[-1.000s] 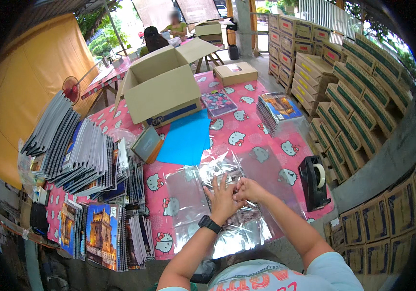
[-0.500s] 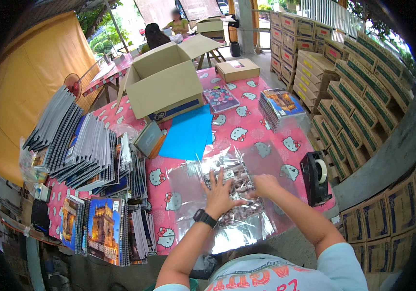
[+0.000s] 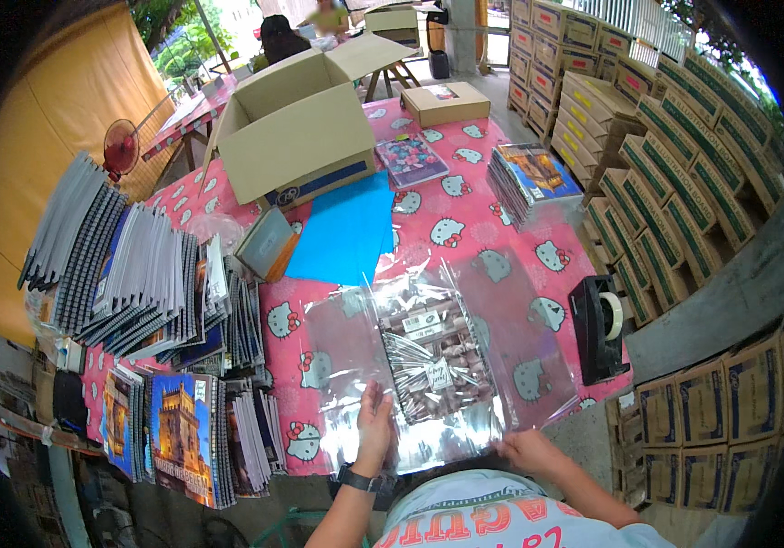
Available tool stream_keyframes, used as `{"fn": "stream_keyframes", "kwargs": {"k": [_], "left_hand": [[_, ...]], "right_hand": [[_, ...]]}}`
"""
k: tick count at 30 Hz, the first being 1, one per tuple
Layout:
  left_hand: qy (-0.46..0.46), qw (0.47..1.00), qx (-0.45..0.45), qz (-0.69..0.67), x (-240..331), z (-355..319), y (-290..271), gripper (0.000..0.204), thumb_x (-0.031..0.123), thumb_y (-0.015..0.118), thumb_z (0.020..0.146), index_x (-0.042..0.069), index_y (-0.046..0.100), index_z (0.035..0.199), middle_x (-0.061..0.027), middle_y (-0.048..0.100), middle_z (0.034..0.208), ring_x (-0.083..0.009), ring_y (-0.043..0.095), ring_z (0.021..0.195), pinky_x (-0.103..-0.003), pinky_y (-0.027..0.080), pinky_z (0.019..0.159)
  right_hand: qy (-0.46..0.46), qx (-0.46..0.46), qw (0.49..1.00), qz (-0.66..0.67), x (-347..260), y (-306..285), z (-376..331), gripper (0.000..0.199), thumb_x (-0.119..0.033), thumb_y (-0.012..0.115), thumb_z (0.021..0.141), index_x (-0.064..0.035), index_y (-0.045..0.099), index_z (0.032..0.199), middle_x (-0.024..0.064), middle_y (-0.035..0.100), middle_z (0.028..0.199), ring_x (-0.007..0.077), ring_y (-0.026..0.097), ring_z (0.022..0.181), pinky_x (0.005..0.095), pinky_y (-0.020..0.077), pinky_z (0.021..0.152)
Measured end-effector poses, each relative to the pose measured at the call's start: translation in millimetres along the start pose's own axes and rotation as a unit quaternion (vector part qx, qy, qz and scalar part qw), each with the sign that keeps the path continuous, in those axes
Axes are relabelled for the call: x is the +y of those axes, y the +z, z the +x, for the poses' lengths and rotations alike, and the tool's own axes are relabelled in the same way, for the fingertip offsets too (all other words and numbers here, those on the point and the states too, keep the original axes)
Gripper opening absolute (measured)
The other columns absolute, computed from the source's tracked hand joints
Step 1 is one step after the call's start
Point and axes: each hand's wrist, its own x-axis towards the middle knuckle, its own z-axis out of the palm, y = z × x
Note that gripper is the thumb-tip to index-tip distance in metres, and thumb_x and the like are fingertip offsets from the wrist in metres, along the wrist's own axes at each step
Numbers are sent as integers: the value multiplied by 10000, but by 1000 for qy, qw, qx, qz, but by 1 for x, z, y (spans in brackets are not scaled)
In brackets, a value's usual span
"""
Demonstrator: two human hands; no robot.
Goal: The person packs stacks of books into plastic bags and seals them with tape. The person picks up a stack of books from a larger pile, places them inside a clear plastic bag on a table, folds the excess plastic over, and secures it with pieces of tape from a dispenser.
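Note:
A spiral notebook [image 3: 460, 376] with a brown-and-grey picture cover lies in front of me on a wide clear plastic sheet [image 3: 526, 315]. The shiny plastic spreads past the notebook on both sides. My left hand [image 3: 374, 427] rests at the sheet's near left part, fingers stretched out, with nothing seen in its grasp. Near the lower right corner, my right hand [image 3: 529, 454] is closed with its fingers bent at the plastic's edge. Its fingertips are partly hidden.
On the left stand stacked spiral notebooks [image 3: 150, 274]. Blue sheets [image 3: 342, 228] and an open carton [image 3: 296, 142] are farther back. A black tape dispenser [image 3: 598, 329] sits at the right edge. Another notebook pile [image 3: 534, 178] and a flat box [image 3: 447, 103] lie behind.
Both hands have come back toward me. My left hand has left the notebook cover for the sheet's near left part; my right has moved down to the near right edge.

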Motion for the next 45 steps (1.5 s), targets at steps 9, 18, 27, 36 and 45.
{"fn": "stream_keyframes", "kwargs": {"k": [9, 18, 27, 36, 45], "left_hand": [[-71, 995, -58, -36, -36, 37, 23, 745, 154, 618, 830, -8, 167, 1400, -133, 473, 1252, -186, 491, 1081, -281, 389, 915], [-130, 991, -37, 2, -4, 21, 34, 794, 81, 632, 781, 78, 151, 1413, -21, 541, 918, -92, 483, 693, -235, 398, 557], [23, 995, -7, 96, -5, 73, 14, 583, 56, 556, 832, -48, 294, 1342, -130, 430, 1300, -179, 471, 1115, -289, 387, 944], [53, 989, -80, 117, -5, 157, 22, 571, 174, 714, 754, 4, 465, 1239, -133, 521, 1212, -183, 498, 1103, -281, 400, 910], [77, 995, -24, 58, 4, 160, 21, 411, 235, 731, 745, 14, 615, 1072, -71, 652, 923, -115, 609, 783, -256, 484, 710]], "right_hand": [[-43, 217, 929, 297, -27, -70, 82, 459, -248, 498, 900, 22, 417, 1262, 208, 533, 1171, 288, 535, 1064, 370, 413, 895], [-8, 150, 916, 372, -39, -27, 111, 771, -437, 572, 826, 35, 262, 1351, 228, 545, 1135, 300, 562, 986, 376, 428, 837], [-99, 215, 952, 195, -22, -100, 175, 549, -352, 653, 789, 29, 500, 1153, 196, 614, 981, 252, 611, 872, 355, 480, 754], [-96, 129, 880, 447, -74, -110, 235, 348, -207, 653, 813, 12, 560, 1067, 101, 606, 994, 140, 576, 841, 270, 474, 689], [-135, 75, 942, 297, -66, -124, 230, 244, -223, 656, 800, 6, 634, 880, 34, 638, 778, 106, 581, 730, 257, 454, 675]]}}
